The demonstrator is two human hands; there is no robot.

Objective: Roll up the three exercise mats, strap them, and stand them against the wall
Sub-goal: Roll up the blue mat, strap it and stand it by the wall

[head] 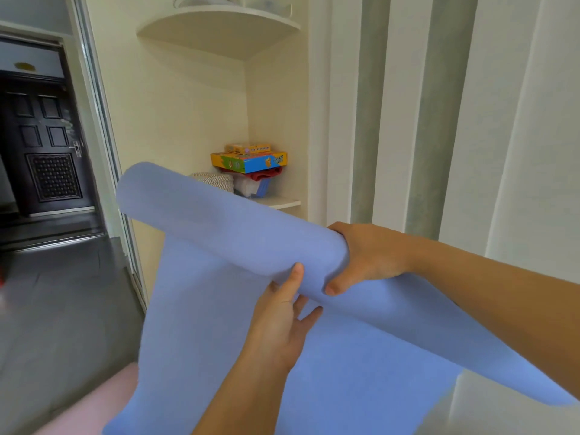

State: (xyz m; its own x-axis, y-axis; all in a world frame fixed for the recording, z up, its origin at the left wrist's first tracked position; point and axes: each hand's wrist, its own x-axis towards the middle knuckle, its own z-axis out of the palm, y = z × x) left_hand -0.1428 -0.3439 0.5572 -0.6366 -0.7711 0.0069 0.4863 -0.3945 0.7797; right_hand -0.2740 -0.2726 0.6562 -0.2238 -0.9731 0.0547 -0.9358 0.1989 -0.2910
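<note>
Rolling stage, incomplete; strapping and standing against wall judged not yet done. Lower left: one pink soft edge (94, 403), possibly second mat. Centre: one pale blue foam exercise mat (219, 221), mid-air, partly wound, tail hanging; left hand (279, 324), fingers straight, props roll underneath; right hand (367, 255) curls round roll's end. Third mat, straps: none visible.

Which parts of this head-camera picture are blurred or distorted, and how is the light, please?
Head view: the door frame bows from wide-angle distortion; the floor at lower left smears with motion blur; the blue mat looks soft and textureless, while the boxes are crisp; light is soft and even, without glare.
</note>
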